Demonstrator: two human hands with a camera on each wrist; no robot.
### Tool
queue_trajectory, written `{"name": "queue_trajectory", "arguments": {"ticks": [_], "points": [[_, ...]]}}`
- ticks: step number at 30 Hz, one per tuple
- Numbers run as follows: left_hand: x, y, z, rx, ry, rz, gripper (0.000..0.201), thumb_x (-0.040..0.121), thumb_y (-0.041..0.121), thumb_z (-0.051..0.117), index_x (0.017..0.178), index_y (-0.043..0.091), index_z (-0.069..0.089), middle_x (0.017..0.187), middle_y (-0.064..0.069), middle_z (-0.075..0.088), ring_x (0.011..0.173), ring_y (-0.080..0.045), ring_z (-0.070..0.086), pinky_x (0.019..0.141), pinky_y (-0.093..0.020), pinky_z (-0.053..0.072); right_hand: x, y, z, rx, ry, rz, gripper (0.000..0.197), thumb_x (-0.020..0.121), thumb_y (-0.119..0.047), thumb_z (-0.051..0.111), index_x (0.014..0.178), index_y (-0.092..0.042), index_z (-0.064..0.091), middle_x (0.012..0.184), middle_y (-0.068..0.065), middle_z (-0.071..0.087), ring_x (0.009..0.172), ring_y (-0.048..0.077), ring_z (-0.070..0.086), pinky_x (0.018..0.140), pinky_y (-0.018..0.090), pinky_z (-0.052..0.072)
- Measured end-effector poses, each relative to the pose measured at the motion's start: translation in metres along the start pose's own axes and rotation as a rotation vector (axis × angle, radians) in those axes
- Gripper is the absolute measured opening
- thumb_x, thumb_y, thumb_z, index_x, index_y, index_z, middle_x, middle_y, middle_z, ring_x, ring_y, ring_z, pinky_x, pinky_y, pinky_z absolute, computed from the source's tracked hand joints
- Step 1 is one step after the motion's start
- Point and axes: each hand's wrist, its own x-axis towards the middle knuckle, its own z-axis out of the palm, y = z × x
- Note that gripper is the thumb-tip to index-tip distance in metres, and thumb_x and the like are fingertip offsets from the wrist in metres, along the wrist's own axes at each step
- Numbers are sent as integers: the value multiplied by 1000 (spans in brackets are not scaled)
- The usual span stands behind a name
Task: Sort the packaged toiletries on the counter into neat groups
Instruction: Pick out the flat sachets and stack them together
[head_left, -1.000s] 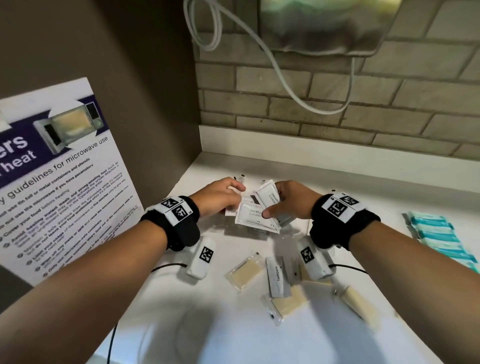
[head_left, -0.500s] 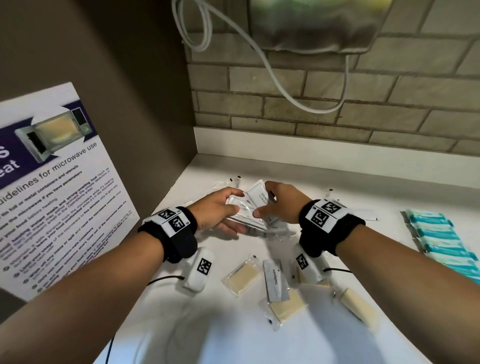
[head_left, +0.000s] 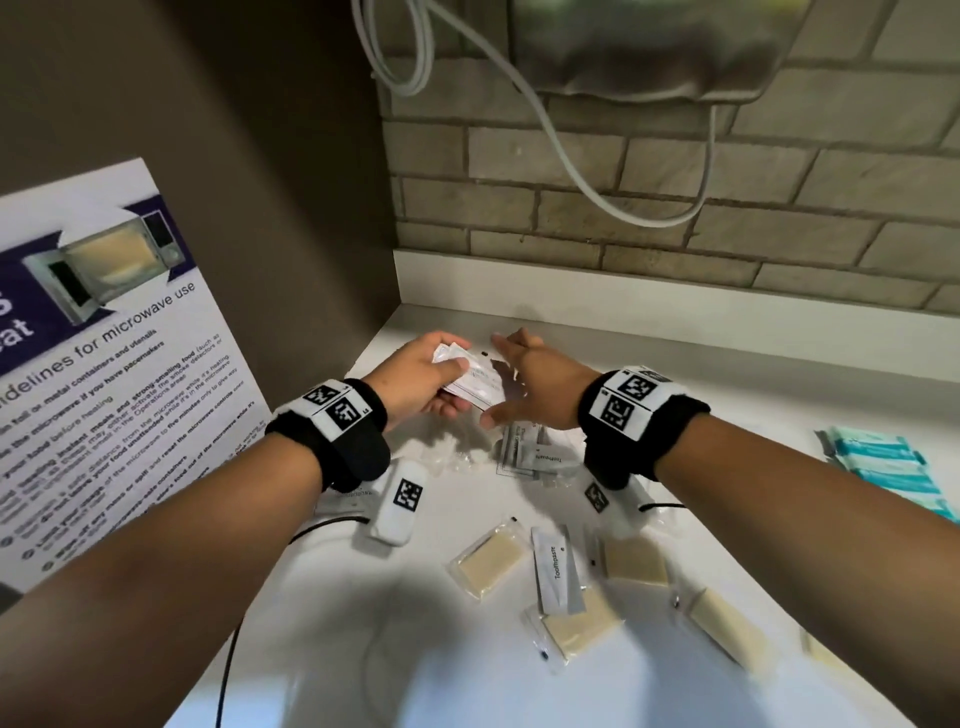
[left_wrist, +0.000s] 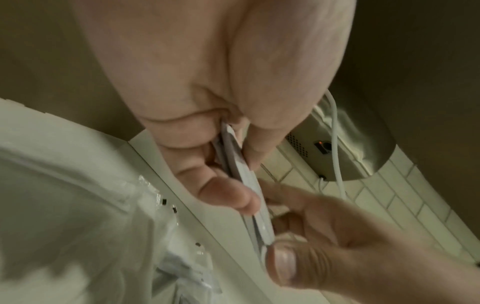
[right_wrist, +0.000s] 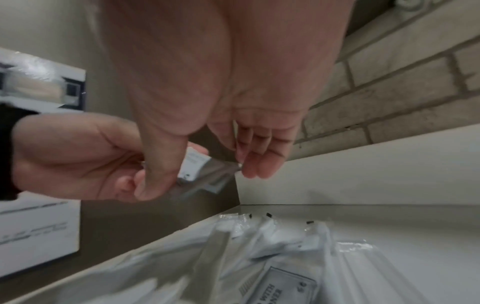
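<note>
My left hand (head_left: 441, 382) holds a small stack of white sachets (head_left: 475, 387) a little above the back left of the counter (head_left: 727, 374), thumb on top and fingers underneath. The left wrist view shows the stack (left_wrist: 249, 185) edge-on between that thumb and fingers. Facing it, my right hand (head_left: 519, 382) has its fingers straight; its thumb and fingertips touch opposite edges of the stack (right_wrist: 197, 164). Below the hands lie toothpaste sachets (head_left: 545, 457) and clear-wrapped packets (right_wrist: 272, 257).
Nearer to me lie several wrapped soap bars (head_left: 491, 564) and one toothpaste sachet (head_left: 556, 569). Teal packets (head_left: 883, 467) are lined up at the right. A microwave poster (head_left: 104, 364) leans at the left. A metal unit (head_left: 649, 47) with a looping cable hangs on the brick wall.
The sachets have come up off the counter into my left hand. My right hand has let go of its sachet and straightened its fingers against the stack's edges.
</note>
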Motion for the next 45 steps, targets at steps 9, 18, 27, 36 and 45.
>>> {"name": "queue_trajectory", "arguments": {"ticks": [9,18,27,36,45], "points": [[0,5,-33,-83,201,81,21,102,5,38,121,14,40,86,-15,61,46,-10,62,45,-20,52,-23,22,27,-412,-302,86,31,90,-23,60,119,-12,56,119,6,57,115,25,54,90,31,44],[-5,2,-24,-25,167,127,25,102,5,35,123,17,41,89,-13,61,49,-9,60,48,-20,52,-39,3,41,-114,-398,5,13,82,-14,65,95,-15,65,93,-6,67,94,15,64,87,29,53],[-18,8,-47,33,217,156,18,101,5,37,115,13,45,91,-16,62,52,-10,62,49,-20,52,5,14,34,-362,-261,-9,40,83,-15,60,122,-25,62,123,3,60,117,25,56,97,36,48],[-28,11,-71,-16,295,135,20,100,5,38,115,13,48,96,-15,65,58,-17,62,52,-21,53,24,15,39,-481,-315,66,42,92,-20,58,133,-14,49,132,9,45,124,29,50,100,33,40],[-41,6,-69,-9,313,130,19,101,6,38,116,13,47,94,-15,65,52,-11,63,45,-16,48,17,12,40,-623,-292,42,24,89,-34,56,114,-32,55,121,-2,52,118,26,45,90,35,42]]}}
